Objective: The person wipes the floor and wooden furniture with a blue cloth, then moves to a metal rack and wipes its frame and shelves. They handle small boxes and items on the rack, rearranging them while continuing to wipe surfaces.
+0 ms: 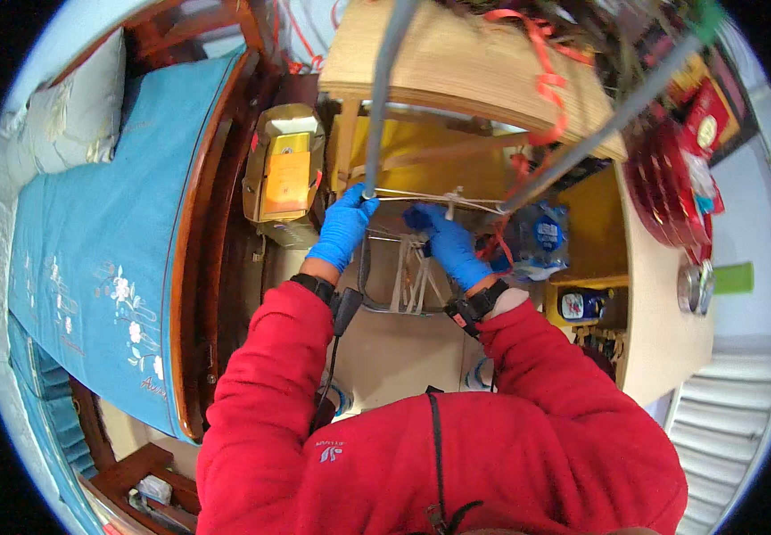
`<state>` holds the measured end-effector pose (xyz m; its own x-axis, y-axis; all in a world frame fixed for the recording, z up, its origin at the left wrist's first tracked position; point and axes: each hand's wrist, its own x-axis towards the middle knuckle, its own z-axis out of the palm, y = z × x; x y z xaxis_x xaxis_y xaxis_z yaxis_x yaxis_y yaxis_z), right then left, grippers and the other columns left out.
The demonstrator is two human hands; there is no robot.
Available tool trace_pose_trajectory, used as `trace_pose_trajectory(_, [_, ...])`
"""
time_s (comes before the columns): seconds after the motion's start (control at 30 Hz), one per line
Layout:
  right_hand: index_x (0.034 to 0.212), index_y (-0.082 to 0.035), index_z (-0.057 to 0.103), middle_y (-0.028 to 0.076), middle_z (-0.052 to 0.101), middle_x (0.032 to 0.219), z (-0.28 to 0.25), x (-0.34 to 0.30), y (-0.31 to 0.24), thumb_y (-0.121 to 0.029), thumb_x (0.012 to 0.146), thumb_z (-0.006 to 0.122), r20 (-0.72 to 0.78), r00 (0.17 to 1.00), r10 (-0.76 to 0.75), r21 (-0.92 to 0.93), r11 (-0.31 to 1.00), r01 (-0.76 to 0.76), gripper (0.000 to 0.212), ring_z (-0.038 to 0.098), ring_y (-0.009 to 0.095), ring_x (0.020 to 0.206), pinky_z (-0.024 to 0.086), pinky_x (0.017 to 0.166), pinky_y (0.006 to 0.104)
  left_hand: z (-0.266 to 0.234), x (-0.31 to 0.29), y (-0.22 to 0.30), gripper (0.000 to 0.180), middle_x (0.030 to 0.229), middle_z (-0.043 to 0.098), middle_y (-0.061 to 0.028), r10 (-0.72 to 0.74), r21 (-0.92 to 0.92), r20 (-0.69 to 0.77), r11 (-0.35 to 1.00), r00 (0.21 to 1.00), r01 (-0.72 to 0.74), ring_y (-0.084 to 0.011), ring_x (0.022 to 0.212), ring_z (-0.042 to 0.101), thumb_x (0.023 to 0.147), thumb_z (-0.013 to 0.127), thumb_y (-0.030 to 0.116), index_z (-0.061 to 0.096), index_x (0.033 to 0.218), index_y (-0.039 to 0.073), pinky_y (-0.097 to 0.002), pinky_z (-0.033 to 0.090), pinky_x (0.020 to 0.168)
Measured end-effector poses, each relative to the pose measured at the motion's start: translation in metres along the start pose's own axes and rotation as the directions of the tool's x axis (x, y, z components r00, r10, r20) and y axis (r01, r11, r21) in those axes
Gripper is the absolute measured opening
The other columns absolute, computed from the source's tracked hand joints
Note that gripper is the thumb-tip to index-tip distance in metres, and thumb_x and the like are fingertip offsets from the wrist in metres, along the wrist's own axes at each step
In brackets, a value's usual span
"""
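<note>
A thin, pale string [439, 198] is running level between two slanted grey metal poles [383, 98], and both hands are working on it. It is stretching from the left pole across to the right one, with a small knot or twist showing near its middle; more pale cord [410, 276] is hanging down below toward a dark metal frame [376, 299]. Judging by this, the line is already strung and fairly taut, while the tying at the ends looks unfinished.

The left hand [342, 227], in a blue rubber glove, is curling closed around the string right where it meets the left pole, fingers wrapped tight. The right hand [449, 242], also gloved in blue, is sitting just under the string's middle, its fingers [421, 217] bent and pinching upward at it; whether they are actually gripping the string, I cannot tell.

Red fleece sleeves [528, 357] are reaching up from below. A red ribbon [546, 80] is dangling near the right pole. To the left, a bed with a teal embroidered cover [100, 267] is lying alongside a wooden frame, and a gold-coloured box [285, 174] is resting beside the left hand.
</note>
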<state>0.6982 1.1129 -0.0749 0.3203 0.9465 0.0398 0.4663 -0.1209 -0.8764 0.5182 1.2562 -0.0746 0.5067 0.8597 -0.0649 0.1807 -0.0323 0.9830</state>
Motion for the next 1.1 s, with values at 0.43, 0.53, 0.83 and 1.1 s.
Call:
trace_pose_trajectory(0.43, [0.109, -0.005, 0.071, 0.009, 0.072, 0.1, -0.162, -0.1, -0.119, -0.01, 0.093, 0.053, 0.32, 0.856, 0.407, -0.035, 0.908, -0.418, 0.024, 0.07, 0.019, 0.084, 0.057, 0.056, 0.0343, -0.006, -0.092, 0.091, 0.053, 0.118, 0.064, -0.0115, -0.201, -0.272, 0.039, 0.941, 0.979, 0.204, -0.0194, 0.099, 0.061, 0.091, 0.064, 0.011, 0.048, 0.14, 0.002, -0.0312, 0.052, 0.083])
trace_pose_trajectory(0.53, [0.095, -0.003, 0.07, 0.01, 0.068, 0.079, -0.186, -0.098, -0.112, -0.023, 0.094, 0.059, 0.194, 0.921, 0.337, -0.225, 0.929, -0.293, 0.023, 0.067, 0.024, 0.062, 0.054, 0.052, 0.0389, 0.002, -0.119, 0.094, 0.047, 0.117, 0.064, -0.0104, -0.207, -0.296, 0.109, 0.927, 0.972, 0.231, -0.0193, 0.1, 0.062, 0.093, 0.062, 0.01, 0.051, 0.138, 0.003, -0.0318, 0.052, 0.083])
trace_pose_trajectory(0.83, [0.097, -0.001, 0.073, 0.024, 0.07, 0.099, -0.247, -0.029, -0.064, -0.037, 0.088, 0.063, -0.193, 0.93, 0.312, -0.666, 0.655, -0.358, 0.038, 0.068, 0.041, 0.094, 0.053, 0.078, 0.0479, 0.001, -0.15, 0.089, 0.044, 0.117, 0.064, -0.0093, -0.222, -0.266, 0.09, 0.934, 0.971, 0.239, -0.0179, 0.09, 0.06, 0.092, 0.062, 0.011, 0.055, 0.135, 0.005, -0.0304, 0.051, 0.078])
trace_pose_trajectory(1.1, [0.103, -0.004, 0.073, 0.021, 0.071, 0.099, -0.247, 0.027, -0.045, -0.034, 0.084, 0.068, -0.021, 0.929, 0.37, -0.697, 0.66, -0.279, 0.036, 0.07, 0.036, 0.086, 0.054, 0.078, 0.0425, -0.018, -0.154, 0.119, 0.046, 0.124, 0.062, -0.0103, -0.191, -0.343, 0.151, 0.91, 0.97, 0.233, -0.0205, 0.111, 0.059, 0.093, 0.059, 0.008, 0.051, 0.137, 0.002, -0.0314, 0.048, 0.096])
